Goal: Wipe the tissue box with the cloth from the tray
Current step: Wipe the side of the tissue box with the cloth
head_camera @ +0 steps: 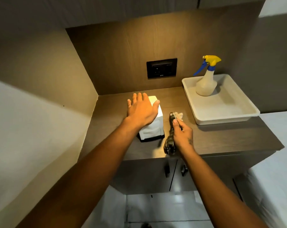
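The tissue box is standing upright on the wooden bench, a little left of the middle, and the left hand is spreading flat over its top, fingers extended and splayed, with the thumb reaching across the far right corner; it is pressing or hovering rather than gripping, and whether the palm is truly touching is hard to tell from this angle. The right hand is sitting just beside the box on its right, fingers curled closed and pinching a dark patterned cloth that is hanging limp on both sides of the grip, one end trailing toward the bench's front edge. The white tray is resting well apart at the right rear, with only a spray bottle standing in it (so the cloth is already out and in hand). The box looks light and thin-walled, probably card or soft-sided, so it will likely slide or dent under a firm wipe; holding it down from the top, as the left hand is placed to do, seems the sensible hold. The cloth is soft and floppy, so bunching it into the palm should give a firmer wiping pad than the present pinch.
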`<state>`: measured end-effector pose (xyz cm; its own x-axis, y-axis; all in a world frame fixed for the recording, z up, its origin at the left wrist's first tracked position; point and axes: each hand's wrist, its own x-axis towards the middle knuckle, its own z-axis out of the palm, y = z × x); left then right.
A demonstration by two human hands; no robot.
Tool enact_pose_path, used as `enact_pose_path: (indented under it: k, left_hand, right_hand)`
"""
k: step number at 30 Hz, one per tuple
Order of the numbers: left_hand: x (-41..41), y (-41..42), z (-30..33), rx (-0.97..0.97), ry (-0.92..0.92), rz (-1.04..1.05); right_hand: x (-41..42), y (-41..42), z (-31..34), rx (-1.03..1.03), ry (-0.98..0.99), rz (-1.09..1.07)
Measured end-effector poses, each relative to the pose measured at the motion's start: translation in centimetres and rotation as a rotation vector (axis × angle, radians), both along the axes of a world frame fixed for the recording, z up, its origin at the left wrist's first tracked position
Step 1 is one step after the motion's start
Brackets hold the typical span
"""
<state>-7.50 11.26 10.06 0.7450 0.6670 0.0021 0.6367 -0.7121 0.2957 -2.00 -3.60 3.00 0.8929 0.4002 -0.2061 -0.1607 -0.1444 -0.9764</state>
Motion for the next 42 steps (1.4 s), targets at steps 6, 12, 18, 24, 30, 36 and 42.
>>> enact_pose_path:
  k: [6,12,18,24,30,36,42]
  left_hand:
    - [-0.5,1.5,-0.8,0.031,0.071,-0.13]
    - [-1.3,3.4,0.2,0.026,0.144,-0.294]
    - [-1.4,3.6,0.0,0.018,0.166,-0.286]
    - [-1.2,3.2,-0.3,0.002,0.173,-0.276]
    - [-1.0,3.5,-0.4,0.034,0.197,-0.276]
    - [-0.9,3.5,-0.7,0.031,0.196,-0.271]
    - [-0.8,3.5,-0.5,0.04,0.206,-0.266]
  right_hand:
    - [-1.7,0.9,-2.3,0.035,0.04,-0.047]
    - [-5.7,1.1,-2.7,0.063,-0.055,-0.006]
    - [-5.5,4.0,-1.1,0.174,-0.042,-0.077]
    - [-4.3,3.4,-2.5,0.12,-0.008,-0.06]
    - [-1.3,6.2,-0.6,0.165,0.06,-0.066]
    - [-2.2,5.2,-2.3,0.07,0.086,-0.077]
    - [1.9,8.7,0.9,0.159,0.051,-0.03]
